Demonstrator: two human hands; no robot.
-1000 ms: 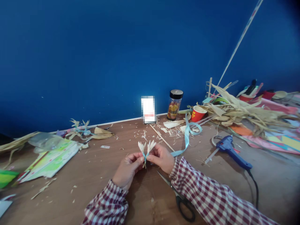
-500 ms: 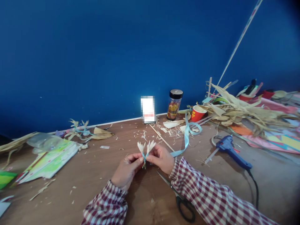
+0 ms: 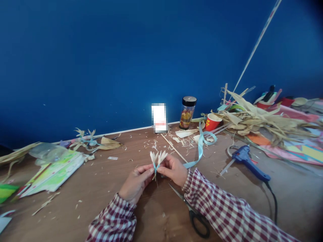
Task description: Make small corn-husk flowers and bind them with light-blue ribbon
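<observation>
Between my two hands stands a small pair of pale corn-husk flowers (image 3: 158,157), their stems wrapped in light blue ribbon. My left hand (image 3: 137,179) pinches the left stem between thumb and forefinger. On the other side, my right hand (image 3: 175,170) pinches the right stem in the same way. The stem ends poke out below my thumbs. Black-handled scissors (image 3: 198,224) lie beneath my right forearm, partly covered by the checked sleeve. A light blue ribbon (image 3: 200,149) curls on the table beyond my right hand.
At right lies a blue glue gun (image 3: 251,164) with its cord. Behind it are a heap of dry corn husks (image 3: 267,124) and a red paper cup (image 3: 212,122). A lidded jar (image 3: 188,113) stands by the wall. Painted paper (image 3: 55,173) lies left; scraps dot the wooden table (image 3: 101,201).
The two flower heads have come closer together, the left one tilting inward to the right. Both hands keep their pinch and have barely moved.
</observation>
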